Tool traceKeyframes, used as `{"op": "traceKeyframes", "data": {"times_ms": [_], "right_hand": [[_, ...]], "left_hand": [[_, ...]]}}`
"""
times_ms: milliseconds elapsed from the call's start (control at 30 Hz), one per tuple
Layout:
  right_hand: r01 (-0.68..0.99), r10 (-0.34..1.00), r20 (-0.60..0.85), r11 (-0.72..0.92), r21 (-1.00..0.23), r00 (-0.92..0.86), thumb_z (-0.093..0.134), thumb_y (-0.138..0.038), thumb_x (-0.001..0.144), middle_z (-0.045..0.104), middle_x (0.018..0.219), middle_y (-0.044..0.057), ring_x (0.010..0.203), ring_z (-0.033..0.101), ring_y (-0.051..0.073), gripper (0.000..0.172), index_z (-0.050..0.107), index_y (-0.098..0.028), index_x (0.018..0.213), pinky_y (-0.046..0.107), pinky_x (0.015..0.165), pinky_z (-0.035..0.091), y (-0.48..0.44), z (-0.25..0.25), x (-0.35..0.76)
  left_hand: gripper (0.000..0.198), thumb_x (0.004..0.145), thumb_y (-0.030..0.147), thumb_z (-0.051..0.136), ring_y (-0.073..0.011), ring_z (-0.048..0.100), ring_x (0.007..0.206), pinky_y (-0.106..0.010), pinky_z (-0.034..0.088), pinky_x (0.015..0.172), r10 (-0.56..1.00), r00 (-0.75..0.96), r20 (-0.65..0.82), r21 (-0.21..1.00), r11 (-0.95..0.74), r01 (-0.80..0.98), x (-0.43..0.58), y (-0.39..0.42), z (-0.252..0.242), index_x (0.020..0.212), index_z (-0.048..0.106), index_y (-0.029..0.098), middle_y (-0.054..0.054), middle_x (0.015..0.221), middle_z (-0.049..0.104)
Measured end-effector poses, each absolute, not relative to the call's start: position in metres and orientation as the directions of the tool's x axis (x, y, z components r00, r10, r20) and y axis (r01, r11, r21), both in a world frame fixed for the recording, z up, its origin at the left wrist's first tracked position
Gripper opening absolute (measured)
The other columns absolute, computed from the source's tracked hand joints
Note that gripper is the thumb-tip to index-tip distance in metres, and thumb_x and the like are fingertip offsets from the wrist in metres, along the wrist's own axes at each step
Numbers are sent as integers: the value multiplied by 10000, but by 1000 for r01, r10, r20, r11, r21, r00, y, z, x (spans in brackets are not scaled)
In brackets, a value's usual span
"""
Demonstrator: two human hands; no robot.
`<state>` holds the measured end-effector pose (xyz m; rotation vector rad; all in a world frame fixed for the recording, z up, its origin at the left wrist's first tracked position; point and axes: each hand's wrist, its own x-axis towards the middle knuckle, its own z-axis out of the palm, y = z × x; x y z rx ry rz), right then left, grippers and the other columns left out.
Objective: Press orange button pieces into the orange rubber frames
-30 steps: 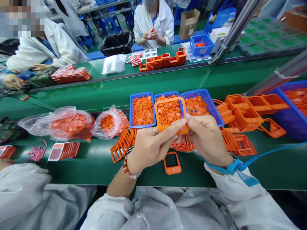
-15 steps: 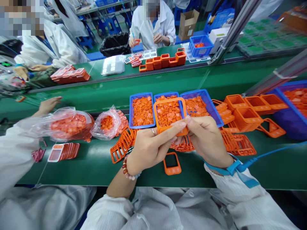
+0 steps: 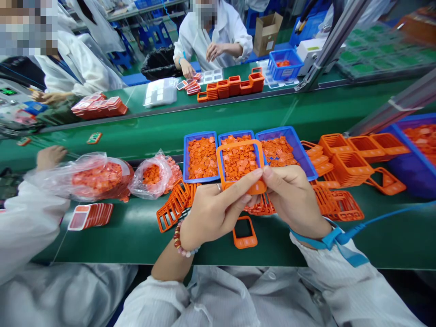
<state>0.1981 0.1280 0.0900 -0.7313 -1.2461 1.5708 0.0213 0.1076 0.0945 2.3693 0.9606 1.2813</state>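
Observation:
An orange plastic frame (image 3: 241, 144) is held up between both hands in front of the blue trays. My left hand (image 3: 213, 211) grips its lower edge, index finger laid along it. At its lower right corner my right hand (image 3: 294, 197) pinches the frame with thumb and fingers. Whether a small part sits between the fingertips is hidden. Below the hands, a single orange frame (image 3: 245, 232) lies flat on the green table. Behind the held frame stand a left blue tray (image 3: 184, 156), a middle tray (image 3: 235, 133) and a right tray (image 3: 303, 156), all with small orange pieces.
Stacked orange frames (image 3: 352, 168) stand at the right, near a large blue bin (image 3: 408, 175). Two plastic bags of orange pieces, one bag (image 3: 102, 177) larger, lie left of the trays. A co-worker's hand (image 3: 51, 156) reaches over the conveyor (image 3: 153, 131). A metal post (image 3: 330, 50) slants at upper right.
The held frame has shifted very slightly left; both hands keep their grip. The co-worker's hand at left moved left, and a small green-and-orange part now lies on the conveyor. The person opposite lowered a hand.

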Motion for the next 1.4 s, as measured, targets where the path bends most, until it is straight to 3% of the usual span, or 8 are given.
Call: {"op": "traceKeyframes", "data": {"times_ms": [133,267,467,600,700,1000,1100,1400], "right_hand": [[-318,921,95,-32,-948,-377,576,-489,978,714,632,48,558,682,163,451,780,-178,723,263,524,547,128,90,196],[-325,914,84,-55,-944,-398,565,-538,969,699,592,49,546,677,159,508,761,-171,677,251,513,520,129,90,194],[-343,915,56,-92,-935,-398,594,-573,937,690,569,59,520,653,157,546,718,-172,586,258,496,495,130,91,192],[-336,927,2,-133,-933,-374,616,-622,898,672,554,46,517,649,167,507,788,-171,744,267,482,493,129,91,190],[-337,934,-11,-140,-931,-357,624,-635,886,663,552,39,510,642,164,509,813,-164,850,268,485,502,129,90,189],[-327,928,-8,-139,-935,-373,605,-644,894,666,553,48,518,649,166,533,822,-157,876,265,489,511,129,89,189],[-325,921,-23,-161,-932,-389,606,-666,880,660,540,47,512,648,171,552,820,-157,862,272,487,516,129,89,188],[-337,911,-20,-173,-925,-412,602,-676,875,647,522,36,494,647,172,549,820,-173,855,276,481,522,129,90,186]], "left_hand": [[425,998,158,522,-86,703,721,-181,589,712,708,388,590,659,-700,277,22,108,96,1423,539,173,-9,861,763],[387,991,159,542,-84,706,700,-175,592,693,711,353,608,681,-696,229,22,107,96,1373,588,188,-4,833,765],[422,987,161,540,-108,740,839,-215,615,780,676,350,648,576,-736,356,22,105,94,1403,568,231,-35,1058,785],[453,970,133,557,-114,739,915,-230,615,829,655,362,664,485,-745,457,23,104,94,1407,562,254,-28,1095,777],[429,965,119,559,-103,730,865,-216,610,773,639,367,675,420,-743,521,24,103,93,1374,584,245,-19,1058,782],[356,1003,197,518,-86,670,622,-197,553,600,644,384,662,253,-674,694,22,96,92,1346,608,228,-36,927,789],[347,1002,212,526,-70,622,541,-188,515,548,647,372,666,244,-660,711,23,95,93,1336,618,224,-31,887,785],[326,1001,227,530,-88,659,589,-193,520,568,659,343,669,268,-645,716,24,92,93,1306,644,226,-39,880,781]]}}
